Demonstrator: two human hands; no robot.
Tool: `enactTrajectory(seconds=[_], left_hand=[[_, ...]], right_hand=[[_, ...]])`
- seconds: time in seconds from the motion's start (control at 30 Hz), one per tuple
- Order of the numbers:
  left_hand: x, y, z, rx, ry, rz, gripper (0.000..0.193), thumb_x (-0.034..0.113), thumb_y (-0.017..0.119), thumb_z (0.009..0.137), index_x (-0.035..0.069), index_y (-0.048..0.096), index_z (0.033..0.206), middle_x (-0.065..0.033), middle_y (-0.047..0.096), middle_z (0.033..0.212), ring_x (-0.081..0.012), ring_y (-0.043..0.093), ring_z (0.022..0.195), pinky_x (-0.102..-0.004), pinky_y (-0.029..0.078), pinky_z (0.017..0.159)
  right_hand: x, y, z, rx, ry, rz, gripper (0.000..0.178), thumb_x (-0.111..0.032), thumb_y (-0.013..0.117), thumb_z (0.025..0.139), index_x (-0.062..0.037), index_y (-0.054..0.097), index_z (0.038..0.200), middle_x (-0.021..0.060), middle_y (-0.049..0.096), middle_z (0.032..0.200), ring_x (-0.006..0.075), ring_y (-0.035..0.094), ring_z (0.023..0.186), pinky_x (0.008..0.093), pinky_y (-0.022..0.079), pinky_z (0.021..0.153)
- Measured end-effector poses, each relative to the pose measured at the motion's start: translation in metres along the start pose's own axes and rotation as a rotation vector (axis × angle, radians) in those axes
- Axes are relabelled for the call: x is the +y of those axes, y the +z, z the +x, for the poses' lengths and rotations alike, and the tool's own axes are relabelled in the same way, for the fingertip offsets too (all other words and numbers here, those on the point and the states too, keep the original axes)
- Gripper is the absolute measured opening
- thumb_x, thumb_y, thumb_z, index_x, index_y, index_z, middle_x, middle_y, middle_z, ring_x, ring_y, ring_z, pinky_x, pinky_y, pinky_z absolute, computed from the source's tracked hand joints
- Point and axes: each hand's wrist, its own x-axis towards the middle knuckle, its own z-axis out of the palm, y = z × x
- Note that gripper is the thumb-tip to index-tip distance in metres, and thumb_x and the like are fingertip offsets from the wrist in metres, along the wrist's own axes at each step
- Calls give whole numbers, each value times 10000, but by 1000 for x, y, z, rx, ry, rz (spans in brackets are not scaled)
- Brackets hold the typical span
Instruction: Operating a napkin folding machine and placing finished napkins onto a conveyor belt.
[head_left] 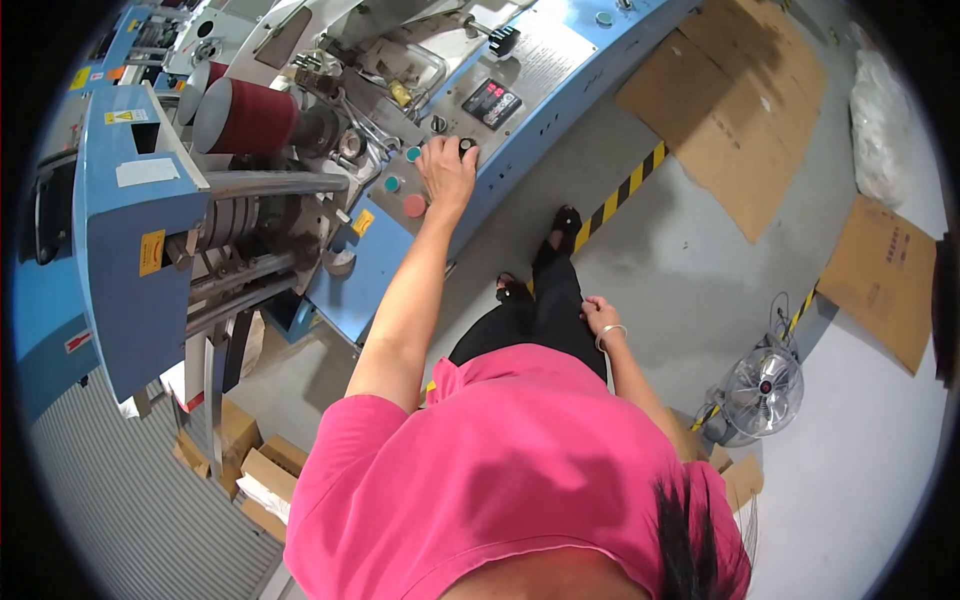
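My left hand [446, 172] is on the control panel of a blue machine [390, 245], palm down. Its thumb and forefinger are closed round a small black knob [467, 147], and the other fingers bend onto the panel beside a green button [413, 154]. A second green button [392, 184] and a red button [414, 206] are just below the wrist side. Farther up the panel are a black switch [439, 124] and a small display with red digits [492, 104]. My right hand [602, 316] hangs by my thigh, fingers loosely curled and a little apart, apparently holding nothing.
Dark red rollers [250, 116] and metal shafts [280, 184] lie left of the panel, with wrenches [370, 128] near them. Flattened cardboard [745, 120] covers floor at right. A floor fan [762, 390] stands behind striped tape [625, 190]. Open cartons [275, 470] are at lower left.
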Motion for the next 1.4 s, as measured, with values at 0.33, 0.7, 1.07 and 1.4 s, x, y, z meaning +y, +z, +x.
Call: enactTrajectory(seconds=[0.33, 0.7, 1.07, 1.4], left_hand=[[-3, -1, -2, -8, 0, -18, 293, 261, 652, 714, 81, 637, 944, -99, 573, 975, -289, 500, 942, -397, 356, 823], [-8, -3, -6, -27, -23, -19, 401, 302, 676, 689, 57, 608, 999, -126, 565, 1005, -304, 483, 970, -410, 360, 840], [5, -8, -6, 16, -98, -31, 395, 225, 702, 666, 49, 569, 993, -116, 535, 1000, -296, 472, 963, -406, 357, 829], [23, -19, 8, 25, -145, 13, 438, 206, 714, 651, 60, 561, 1034, -98, 533, 957, -272, 483, 929, -396, 332, 827]], right_hand=[[2, -5, 0, -7, 7, 37, 310, -217, 534, 816, -37, 577, 1064, 88, 646, 799, 154, 637, 695, 288, 476, 710], [4, -7, -9, -1, 32, 122, 298, -203, 534, 829, -25, 567, 1066, 71, 636, 795, 142, 629, 685, 276, 477, 681], [-30, -39, 3, -38, 79, 52, 245, -173, 521, 844, -28, 574, 1034, 61, 619, 800, 139, 605, 677, 265, 480, 653], [-94, -66, 80, -202, 156, -49, 276, -192, 504, 867, -9, 523, 1073, 63, 598, 852, 133, 589, 711, 256, 491, 676]])
